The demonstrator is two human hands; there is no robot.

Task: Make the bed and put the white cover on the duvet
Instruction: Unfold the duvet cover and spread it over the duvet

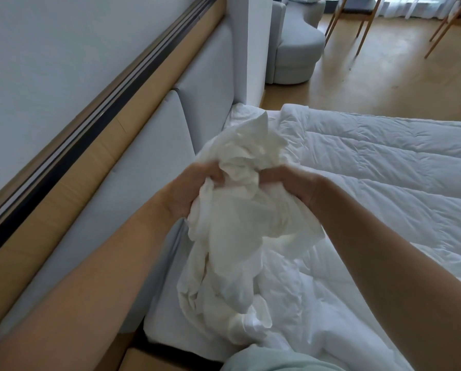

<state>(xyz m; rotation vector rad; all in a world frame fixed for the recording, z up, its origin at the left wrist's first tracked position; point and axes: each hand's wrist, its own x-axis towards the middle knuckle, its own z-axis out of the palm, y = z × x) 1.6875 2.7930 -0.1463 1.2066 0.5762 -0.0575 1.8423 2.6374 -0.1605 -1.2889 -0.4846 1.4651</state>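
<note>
The cover (237, 210) is a crumpled white bundle, creased all over, held up above the head end of the bed. Its lower folds trail down onto the bedding. The left hand (194, 188) grips its left side with the fingers curled into the cloth. The right hand (293, 186) grips the right side the same way, fingers buried in the folds. The two hands are close together near the top of the bundle.

On the left the padded grey headboard (149, 145) stands just beside the bundle. A bare strip of mattress (167, 330) shows at its foot. To the right the quilted white duvet (384, 162) lies spread across the bed, rumpled near the person and flatter farther off. Beyond its far edge there is open wooden floor (384, 76).

A pale wall (50, 49) runs along the left, with a dark rail (90, 124) above wood trim. Farther back sits a grey armchair (296, 49). Wooden chair legs (365, 25) and a sheer curtain (411, 4) are at the far right.
</note>
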